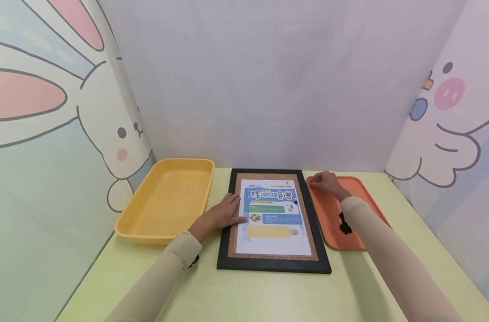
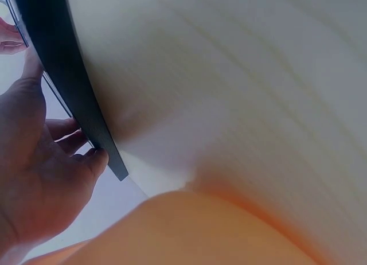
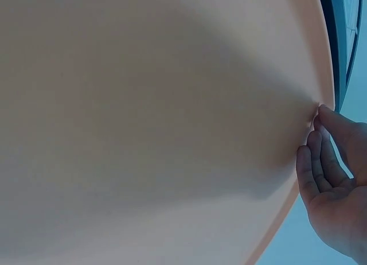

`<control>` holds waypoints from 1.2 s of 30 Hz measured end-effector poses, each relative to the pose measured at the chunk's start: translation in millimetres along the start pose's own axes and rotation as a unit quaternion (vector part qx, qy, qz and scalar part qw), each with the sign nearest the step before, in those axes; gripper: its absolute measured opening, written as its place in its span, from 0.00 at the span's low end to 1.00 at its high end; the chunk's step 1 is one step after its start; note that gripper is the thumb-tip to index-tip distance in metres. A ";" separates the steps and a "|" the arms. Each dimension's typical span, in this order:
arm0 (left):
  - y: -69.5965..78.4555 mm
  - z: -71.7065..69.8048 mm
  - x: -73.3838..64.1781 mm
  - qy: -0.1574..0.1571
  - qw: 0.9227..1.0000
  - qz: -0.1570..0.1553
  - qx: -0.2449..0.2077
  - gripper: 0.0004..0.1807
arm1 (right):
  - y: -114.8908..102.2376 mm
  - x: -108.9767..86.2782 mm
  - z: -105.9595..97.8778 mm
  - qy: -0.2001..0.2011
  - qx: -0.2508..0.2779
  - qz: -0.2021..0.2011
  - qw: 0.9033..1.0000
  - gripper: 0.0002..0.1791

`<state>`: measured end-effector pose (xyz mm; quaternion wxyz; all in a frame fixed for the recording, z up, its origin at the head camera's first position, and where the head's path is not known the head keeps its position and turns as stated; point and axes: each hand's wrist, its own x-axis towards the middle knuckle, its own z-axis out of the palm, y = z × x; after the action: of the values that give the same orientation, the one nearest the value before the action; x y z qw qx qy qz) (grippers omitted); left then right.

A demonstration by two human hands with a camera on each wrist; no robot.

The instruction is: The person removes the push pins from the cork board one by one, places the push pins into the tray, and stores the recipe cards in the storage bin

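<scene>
A printed sheet with Chinese text (image 1: pixel 274 245) lies on a cork board in a black frame (image 1: pixel 274 264). My left hand (image 1: pixel 225 211) rests across the board's left edge, its fingertips on the sheet's left margin. In the left wrist view, the left hand (image 2: pixel 51 156) reaches over the black frame's side. At the far left corner of the orange tray (image 1: pixel 329 223) is my right hand (image 1: pixel 328 182). The right wrist view shows this hand's thumb and fingertips (image 3: pixel 324 109) together at the tray's surface; whether something tiny is between them is hidden.
A yellow tray (image 1: pixel 167 197) stands left of the board. The pale wooden table (image 1: pixel 264 295) meets a back wall and side walls with cartoon animals. A small dark spot (image 1: pixel 295 202) shows near the sheet's right edge. The orange tray sits close beside the frame.
</scene>
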<state>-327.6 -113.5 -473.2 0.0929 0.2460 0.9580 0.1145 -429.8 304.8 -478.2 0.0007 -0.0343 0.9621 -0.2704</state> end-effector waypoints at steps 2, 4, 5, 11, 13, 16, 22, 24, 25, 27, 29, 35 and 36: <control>-0.1 0.4 -0.1 0.000 1.000 0.000 0.002 0.55 | -0.2 -0.9 0.2 0.000 0.004 0.003 1.000 0.15; -0.1 0.9 0.1 0.001 1.000 0.001 0.003 0.55 | 0.2 -1.1 0.2 0.001 0.002 0.001 1.000 0.15; 0.1 0.8 0.2 0.000 1.000 0.001 0.005 0.55 | 0.5 -1.1 0.2 0.002 0.001 -0.002 1.000 0.15; 1.0 -0.1 -1.7 0.000 1.000 0.003 0.000 0.55 | 3.3 0.5 0.7 0.002 -0.001 -0.004 1.000 0.15; 1.2 -0.4 -2.2 -0.002 1.000 0.003 -0.001 0.55 | 3.6 0.4 0.6 0.001 0.000 -0.003 1.000 0.15; 1.2 -0.7 -2.3 -0.001 1.000 0.003 -0.002 0.55 | 3.6 0.1 0.5 0.003 -0.003 -0.008 1.000 0.15; -0.5 -0.5 -1.9 0.001 1.000 0.002 -0.004 0.55 | 2.9 0.6 -0.2 0.005 -0.010 -0.016 1.000 0.16; -0.9 -0.1 -1.8 0.000 1.000 0.001 -0.003 0.55 | 1.5 0.3 -1.0 0.004 -0.007 -0.014 1.000 0.17; -1.1 0.0 -1.5 -0.001 1.000 0.001 -0.002 0.55 | 0.6 0.2 -1.4 0.003 -0.004 -0.013 1.000 0.17; -1.3 0.3 -1.1 -0.002 1.000 -0.001 -0.002 0.55 | -1.7 -0.5 -2.5 0.002 -0.004 -0.014 1.000 0.17; -1.4 0.3 -1.0 -0.002 1.000 -0.002 -0.005 0.55 | -4.4 -1.2 -3.7 0.002 -0.001 -0.015 1.000 0.16; -1.0 0.4 -1.3 -0.001 1.000 0.000 -0.001 0.55 | -11.2 -4.8 -6.8 0.003 0.000 -0.034 0.999 0.16; -0.9 0.5 -1.2 -0.001 1.000 0.001 0.000 0.55 | -11.8 -5.3 -7.0 0.003 0.001 -0.037 0.999 0.16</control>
<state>-326.9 -114.8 -473.8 0.0933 0.2475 0.9576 0.1142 -423.9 298.8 -466.2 -0.0119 -0.0690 0.9600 -0.2710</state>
